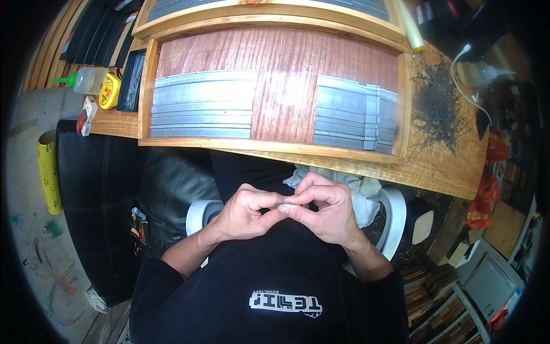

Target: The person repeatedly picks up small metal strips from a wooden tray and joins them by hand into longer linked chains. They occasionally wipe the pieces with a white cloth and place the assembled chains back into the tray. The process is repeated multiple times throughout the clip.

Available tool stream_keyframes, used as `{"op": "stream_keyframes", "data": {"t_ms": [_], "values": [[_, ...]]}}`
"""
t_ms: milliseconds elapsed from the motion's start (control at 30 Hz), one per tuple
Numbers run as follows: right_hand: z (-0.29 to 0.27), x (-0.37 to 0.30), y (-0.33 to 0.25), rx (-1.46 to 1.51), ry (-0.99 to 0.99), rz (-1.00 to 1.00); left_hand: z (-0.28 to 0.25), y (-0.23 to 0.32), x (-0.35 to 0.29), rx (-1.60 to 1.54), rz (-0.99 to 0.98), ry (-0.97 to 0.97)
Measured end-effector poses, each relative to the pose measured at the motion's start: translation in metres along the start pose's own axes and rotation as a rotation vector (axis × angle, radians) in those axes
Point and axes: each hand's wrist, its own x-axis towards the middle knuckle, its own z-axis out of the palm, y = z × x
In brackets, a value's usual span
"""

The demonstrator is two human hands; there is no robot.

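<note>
In front of my chest, my left hand (250, 213) and my right hand (325, 210) meet, thumbs and fingers pinched together. Between their fingertips shows a thin dark strip (284, 203), mostly covered by the fingers; its exact kind is too small to make out. Beyond my hands lies a shallow wooden frame tray (285, 109) with a reddish wood-grain base. Grey strips in stacked rows (201, 106) fill its left part, and a second block of grey strips (349, 114) lies at its right. Neither hand touches the tray.
A tangled heap of thin dark wire-like pieces (436, 106) lies on the wooden table (452, 175), right of the tray. Another framed tray (269, 20) is behind. At left are a green-tipped bottle (89, 80), a yellow tape measure (109, 90) and a small box (87, 116).
</note>
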Motion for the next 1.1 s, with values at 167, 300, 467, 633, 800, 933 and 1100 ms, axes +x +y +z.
{"op": "stream_keyframes", "data": {"t_ms": [167, 300, 467, 633, 800, 933, 1100], "values": [[0.0, 0.0, -0.001, -0.025, 0.005, -0.033, 0.001, -0.005, 0.0, 0.058, 0.074, 0.039], [0.0, -0.001, -0.001, -0.015, 0.007, -0.03, 0.001, -0.004, 0.0, 0.055, 0.085, 0.03], [0.0, -0.001, 0.001, -0.015, -0.001, -0.043, 0.001, -0.006, 0.0, 0.103, 0.13, 0.038], [-0.001, 0.0, -0.001, -0.029, 0.0, -0.053, 0.0, -0.006, 0.003, 0.167, 0.175, 0.043], [0.0, 0.0, -0.001, -0.045, 0.003, -0.059, 0.0, -0.005, 0.005, 0.173, 0.213, 0.049], [0.0, -0.001, -0.007, -0.086, 0.03, -0.117, -0.004, 0.0, 0.007, 0.148, 0.183, 0.014], [-0.007, 0.014, -0.041, -0.149, 0.107, -0.271, -0.02, 0.034, 0.036, 0.244, 0.377, 0.018]]}}
